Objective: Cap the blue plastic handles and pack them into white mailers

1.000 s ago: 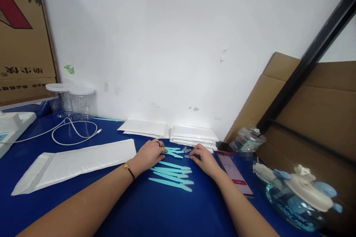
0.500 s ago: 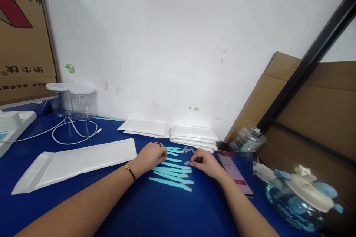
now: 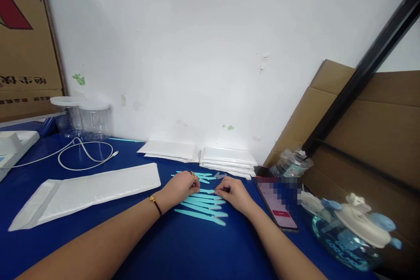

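Several turquoise eyebrow razors (image 3: 201, 215) lie side by side in a loose row on the blue table. My left hand (image 3: 182, 188) is closed in a pinch on the handle of one razor (image 3: 206, 191), above the row. At that razor's blade end, the fingertips of my right hand (image 3: 234, 193) pinch a small clear cap, mostly hidden by the fingers. More razors (image 3: 204, 175) lie just beyond my left hand. Loose clear caps (image 3: 220, 175) rest past my right fingers.
White padded envelopes (image 3: 228, 157) are stacked against the wall; a longer one (image 3: 98, 192) lies at left. A phone (image 3: 278, 210) and a water bottle (image 3: 352, 236) are at right. A white cable (image 3: 85, 169), clear jars (image 3: 95, 120) and a power strip (image 3: 19, 144) sit at left.
My right hand has moved left, bringing the clear cap to the blade end of the razor in my left hand. The view has shifted slightly.
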Available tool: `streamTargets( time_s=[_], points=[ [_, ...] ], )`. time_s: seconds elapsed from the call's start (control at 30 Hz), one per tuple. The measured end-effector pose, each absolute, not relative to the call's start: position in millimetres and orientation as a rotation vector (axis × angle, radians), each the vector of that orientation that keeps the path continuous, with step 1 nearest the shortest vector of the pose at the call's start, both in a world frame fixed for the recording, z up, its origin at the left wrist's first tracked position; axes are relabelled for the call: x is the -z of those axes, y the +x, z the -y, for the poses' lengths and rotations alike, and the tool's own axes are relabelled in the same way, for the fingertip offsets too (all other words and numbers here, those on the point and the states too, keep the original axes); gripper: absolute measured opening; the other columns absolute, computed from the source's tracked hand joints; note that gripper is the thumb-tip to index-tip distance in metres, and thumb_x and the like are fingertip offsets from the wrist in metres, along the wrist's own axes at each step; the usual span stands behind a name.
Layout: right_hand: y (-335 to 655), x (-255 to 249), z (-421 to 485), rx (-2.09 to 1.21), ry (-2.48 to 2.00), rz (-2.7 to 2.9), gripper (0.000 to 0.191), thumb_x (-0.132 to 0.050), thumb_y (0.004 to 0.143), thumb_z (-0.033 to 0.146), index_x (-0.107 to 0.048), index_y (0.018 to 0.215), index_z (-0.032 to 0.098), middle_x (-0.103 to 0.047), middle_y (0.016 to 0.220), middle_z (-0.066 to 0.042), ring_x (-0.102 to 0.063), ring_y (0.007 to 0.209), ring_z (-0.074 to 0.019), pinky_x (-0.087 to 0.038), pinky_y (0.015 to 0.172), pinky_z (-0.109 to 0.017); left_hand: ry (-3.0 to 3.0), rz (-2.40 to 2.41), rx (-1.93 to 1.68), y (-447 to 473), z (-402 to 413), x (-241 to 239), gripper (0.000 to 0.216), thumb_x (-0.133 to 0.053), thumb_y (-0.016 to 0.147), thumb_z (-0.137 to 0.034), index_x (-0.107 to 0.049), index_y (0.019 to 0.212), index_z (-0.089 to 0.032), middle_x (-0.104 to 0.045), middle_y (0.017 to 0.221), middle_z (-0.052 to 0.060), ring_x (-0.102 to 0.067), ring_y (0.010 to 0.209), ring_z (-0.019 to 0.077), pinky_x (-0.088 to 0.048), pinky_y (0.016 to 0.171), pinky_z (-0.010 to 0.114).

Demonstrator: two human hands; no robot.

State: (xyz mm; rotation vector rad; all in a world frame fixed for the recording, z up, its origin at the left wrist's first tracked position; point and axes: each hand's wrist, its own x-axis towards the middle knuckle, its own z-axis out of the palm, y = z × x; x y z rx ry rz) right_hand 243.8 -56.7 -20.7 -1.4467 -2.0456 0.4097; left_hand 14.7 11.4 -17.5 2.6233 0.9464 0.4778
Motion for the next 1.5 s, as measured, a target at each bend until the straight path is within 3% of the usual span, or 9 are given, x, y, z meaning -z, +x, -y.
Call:
streamTargets(
  time_s=[0.2,0.33,0.7,0.97,1.17,1.5],
  points=[
    [277,16,49,-0.140,-1.511,1.949,0.023,-0.049,0.082,0.019,-0.070,0.091,0.022,-0.064,0.090,-0.006,-0.060,0.084,-0.0187,-0.046,0.079,-0.031,2.759,-1.047,-0.592,4,-14,5,0.017,-0.054,0.081,-0.030,-0.065,0.092,-0.022,-0.063,0.094,0.003,-0.055,0.091,0.0187,-0.039,0.077,0.027],
    [293,20,40,-0.054,-1.588,2.038,0.033,-0.043,0.081,0.010,-0.069,0.096,0.022,-0.064,0.099,-0.007,-0.057,0.094,-0.0201,-0.044,0.085,-0.034,2.849,-1.155,-0.547,-4,-19,1,0.016,-0.052,0.082,-0.029,-0.066,0.087,-0.023,-0.064,0.092,0.003,-0.055,0.091,0.0191,-0.037,0.075,0.028],
    [283,11,55,-0.245,-1.662,2.078,0.012,-0.058,0.076,0.022,-0.070,0.078,0.021,-0.063,0.082,-0.004,-0.057,0.070,-0.0156,-0.044,0.066,-0.026,2.716,-1.048,-0.478,2,-14,5,0.011,-0.056,0.075,-0.026,-0.066,0.071,-0.023,-0.066,0.074,-0.001,-0.055,0.078,0.0158,-0.033,0.067,0.025],
    [282,18,46,-0.551,-1.617,1.905,0.023,-0.058,0.077,0.036,-0.072,0.082,0.019,-0.070,0.082,-0.005,-0.062,0.075,-0.0194,-0.046,0.070,-0.028,2.610,-1.052,-0.490,3,-16,7,0.010,-0.056,0.074,-0.027,-0.064,0.071,-0.023,-0.065,0.074,-0.002,-0.055,0.071,0.0134,-0.034,0.061,0.023],
    [283,21,45,-0.395,-1.620,1.927,0.023,-0.060,0.075,0.038,-0.074,0.084,0.022,-0.067,0.079,-0.004,-0.060,0.071,-0.0173,-0.045,0.066,-0.026,2.588,-1.063,-0.510,5,-17,10,0.013,-0.055,0.075,-0.030,-0.064,0.070,-0.023,-0.063,0.072,-0.002,-0.055,0.071,0.0133,-0.034,0.060,0.022],
    [254,19,51,-0.459,-1.445,2.035,0.020,-0.059,0.079,0.033,-0.073,0.091,0.023,-0.064,0.081,-0.005,-0.060,0.071,-0.0159,-0.046,0.064,-0.026,2.610,-1.030,-0.505,10,-15,13,0.013,-0.055,0.076,-0.030,-0.064,0.072,-0.022,-0.064,0.075,-0.001,-0.056,0.070,0.0133,-0.037,0.060,0.023]
  ],
)
